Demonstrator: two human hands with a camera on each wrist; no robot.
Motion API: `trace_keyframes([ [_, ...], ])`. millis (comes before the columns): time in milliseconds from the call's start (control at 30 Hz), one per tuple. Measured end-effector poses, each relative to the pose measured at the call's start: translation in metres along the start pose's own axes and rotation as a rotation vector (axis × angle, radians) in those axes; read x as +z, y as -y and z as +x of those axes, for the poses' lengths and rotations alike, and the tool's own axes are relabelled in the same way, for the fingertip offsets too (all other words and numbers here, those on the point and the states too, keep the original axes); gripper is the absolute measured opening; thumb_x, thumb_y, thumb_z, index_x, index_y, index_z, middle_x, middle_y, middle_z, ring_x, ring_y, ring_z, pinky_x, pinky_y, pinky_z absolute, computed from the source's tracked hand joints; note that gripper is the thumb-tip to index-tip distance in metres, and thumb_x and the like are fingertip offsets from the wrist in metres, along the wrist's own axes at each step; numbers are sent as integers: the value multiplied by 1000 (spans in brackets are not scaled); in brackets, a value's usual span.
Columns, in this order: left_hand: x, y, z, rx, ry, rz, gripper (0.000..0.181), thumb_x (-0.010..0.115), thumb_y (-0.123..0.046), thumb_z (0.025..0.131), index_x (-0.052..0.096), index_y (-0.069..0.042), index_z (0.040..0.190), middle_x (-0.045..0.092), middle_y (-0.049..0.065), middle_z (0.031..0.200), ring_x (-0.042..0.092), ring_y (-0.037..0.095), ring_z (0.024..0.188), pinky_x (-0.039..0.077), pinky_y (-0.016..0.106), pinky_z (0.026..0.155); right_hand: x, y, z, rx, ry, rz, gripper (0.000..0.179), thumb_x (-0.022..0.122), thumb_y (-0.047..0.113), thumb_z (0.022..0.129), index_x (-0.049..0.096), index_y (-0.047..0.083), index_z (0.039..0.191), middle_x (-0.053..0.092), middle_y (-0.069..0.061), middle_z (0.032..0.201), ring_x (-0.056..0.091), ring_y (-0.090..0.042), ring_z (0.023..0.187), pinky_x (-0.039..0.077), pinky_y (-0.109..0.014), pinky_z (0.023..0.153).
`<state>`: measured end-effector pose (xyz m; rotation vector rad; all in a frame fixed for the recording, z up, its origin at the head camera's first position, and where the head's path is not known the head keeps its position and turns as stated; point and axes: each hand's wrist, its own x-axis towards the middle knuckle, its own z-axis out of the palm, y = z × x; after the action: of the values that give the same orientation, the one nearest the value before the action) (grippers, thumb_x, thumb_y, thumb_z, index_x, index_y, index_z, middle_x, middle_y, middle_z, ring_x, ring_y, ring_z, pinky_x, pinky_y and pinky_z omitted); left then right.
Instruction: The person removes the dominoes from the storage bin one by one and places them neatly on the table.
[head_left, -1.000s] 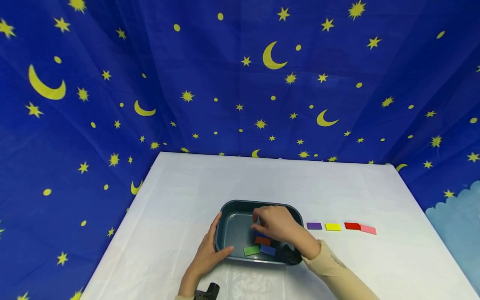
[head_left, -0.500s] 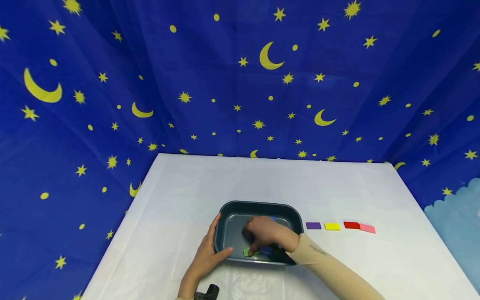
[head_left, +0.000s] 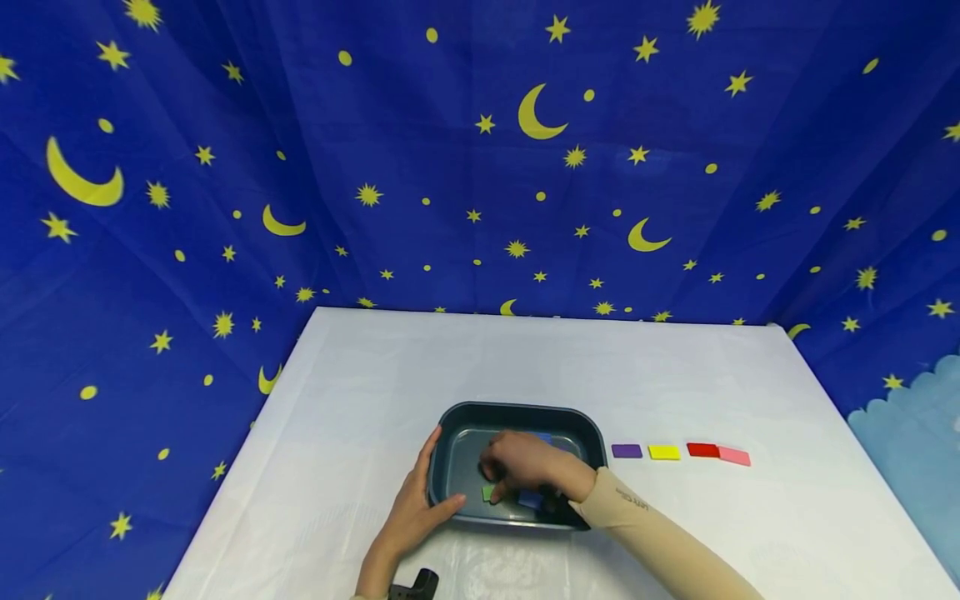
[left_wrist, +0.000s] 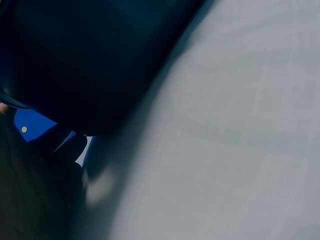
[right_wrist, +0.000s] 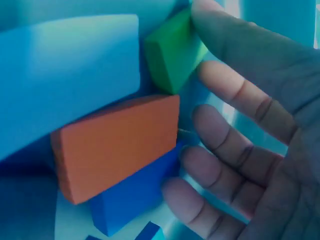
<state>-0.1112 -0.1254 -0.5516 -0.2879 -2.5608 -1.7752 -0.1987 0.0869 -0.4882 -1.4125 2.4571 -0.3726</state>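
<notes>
A dark blue-grey rectangular tub (head_left: 525, 406) stands on the white table. My left hand (head_left: 411, 510) grips its left end, thumb over the near rim and fingers along the outer wall. Inside the tub, my right hand (head_left: 528, 461) pinches a green block (right_wrist: 172, 52) between thumb and index finger, the other fingers loosely bent. Beside it in the right wrist view lie a light blue block (right_wrist: 70, 75), an orange block (right_wrist: 120, 145) and a darker blue block (right_wrist: 135, 195). The left wrist view is dark, with the tub's wall (left_wrist: 100, 60) filling its upper left.
Right of the tub, a purple block (head_left: 627, 451), a yellow block (head_left: 664, 452), a red block (head_left: 702, 450) and a pink block (head_left: 734, 456) lie in a row, the last two touching. A blue star-patterned curtain (head_left: 420, 108) hangs behind the table.
My right hand has moved from the tub's right part toward the front left and taken hold of the green block, which has shifted slightly left and back. The left hand stays on the tub.
</notes>
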Motion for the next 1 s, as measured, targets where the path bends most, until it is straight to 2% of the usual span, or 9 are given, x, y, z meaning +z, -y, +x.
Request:
trace_keyframes([
  [100, 0, -1, 0, 2, 1, -4, 94, 72, -29, 78, 15, -37, 152, 25, 6, 153, 33, 36, 131, 28, 64, 96, 1, -3, 1, -27, -20, 16, 25, 83, 32, 71, 62, 18, 73, 51, 13, 73, 46, -2, 69, 40, -19, 61],
  [200, 0, -1, -1, -8, 0, -4, 94, 72, -29, 78, 15, -39, 151, 26, 6, 153, 34, 36, 130, 29, 64, 95, 2, -4, 3, -21, -34, 17, 21, 82, 31, 73, 64, 19, 75, 52, 14, 74, 47, -1, 68, 41, -19, 60],
  [533, -1, -1, 0, -14, -1, -3, 93, 72, -30, 77, 16, -39, 151, 28, 9, 152, 37, 36, 128, 31, 62, 94, -1, -8, 2, 69, -74, 53, 21, 81, 31, 75, 66, 19, 83, 53, 11, 76, 47, -2, 70, 41, -22, 60],
  [767, -1, -3, -2, -29, -9, 13, 92, 73, -31, 77, 17, -39, 151, 27, 8, 152, 35, 37, 129, 29, 63, 95, -2, -13, -1, 105, -65, 80, 25, 83, 29, 72, 62, 17, 78, 50, 11, 70, 44, -4, 64, 38, -23, 57],
  [1000, 0, -2, 0, -3, -8, 14, 93, 72, -31, 77, 17, -39, 151, 24, 5, 154, 32, 37, 132, 28, 65, 95, -3, -12, 0, 165, -54, 107, 23, 83, 30, 71, 63, 19, 73, 50, 16, 64, 46, -1, 60, 40, -22, 55],
])
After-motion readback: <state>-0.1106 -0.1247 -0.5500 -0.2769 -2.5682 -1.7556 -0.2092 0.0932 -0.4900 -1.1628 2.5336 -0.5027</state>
